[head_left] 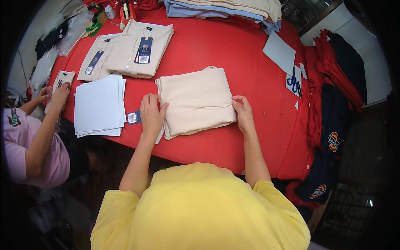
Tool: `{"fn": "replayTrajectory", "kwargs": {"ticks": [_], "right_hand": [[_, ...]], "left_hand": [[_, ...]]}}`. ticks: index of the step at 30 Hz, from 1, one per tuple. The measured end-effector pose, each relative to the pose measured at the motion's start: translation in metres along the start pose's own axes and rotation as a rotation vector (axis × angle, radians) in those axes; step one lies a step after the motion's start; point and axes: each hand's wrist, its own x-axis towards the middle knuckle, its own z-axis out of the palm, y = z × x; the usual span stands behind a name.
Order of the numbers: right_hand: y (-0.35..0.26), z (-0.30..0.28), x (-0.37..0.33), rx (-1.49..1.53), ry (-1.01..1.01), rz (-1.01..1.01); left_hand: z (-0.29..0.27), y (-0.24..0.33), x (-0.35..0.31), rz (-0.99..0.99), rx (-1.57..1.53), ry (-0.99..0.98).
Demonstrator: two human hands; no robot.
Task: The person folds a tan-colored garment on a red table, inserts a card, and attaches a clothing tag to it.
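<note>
To the right of the stack of white card sheets (99, 106), a folded cream garment (196, 98) is laid on the red tabletop (273, 133). Its side edges are touched by the left hand (151, 114) and right hand (245, 114), fingers bent; whether cloth is pinched cannot be told. Beyond the stack, tagged beige shirts (125, 52) are placed.

Between the right hand (244, 114) and the blue scissors (294, 85) at right, the red table (266, 137) gives free passage; at left, stacked pale sheets (99, 104) stand in the way.
</note>
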Motion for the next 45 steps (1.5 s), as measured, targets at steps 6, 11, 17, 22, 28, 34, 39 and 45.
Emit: {"fn": "replayTrajectory", "kwargs": {"ticks": [6, 11, 17, 22, 28, 34, 39, 45], "right_hand": [[-0.003, -0.003, -0.004, -0.077, -0.070, -0.089], [-0.028, -0.002, -0.006, -0.464, -0.024, -0.119], [-0.043, -0.012, -0.014, -0.717, -0.090, -0.049], [0.006, -0.017, -0.005, -0.030, -0.105, -0.140], [-0.027, 0.002, -0.022, -0.218, -0.110, -0.013], [-0.042, -0.014, 0.022, -0.601, -0.186, -0.326], [-0.098, 0.014, 0.042, -1.110, -0.030, -0.431], [-0.056, 0.090, 0.024, -1.305, 0.014, -0.537]], "left_hand": [[-0.012, 0.004, -0.013, 0.378, -0.077, -0.264], [-0.002, -0.002, -0.017, 0.467, -0.057, -0.243], [0.007, -0.003, -0.030, 0.455, 0.028, -0.134], [0.007, -0.003, -0.030, 0.510, 0.048, -0.068], [-0.007, -0.018, -0.029, 0.438, -0.072, -0.270], [0.006, -0.011, 0.052, 0.185, -0.039, -0.009], [0.010, -0.003, 0.042, -0.142, -0.004, -0.507], [0.008, 0.009, 0.005, -0.052, 0.002, -0.301]]}}
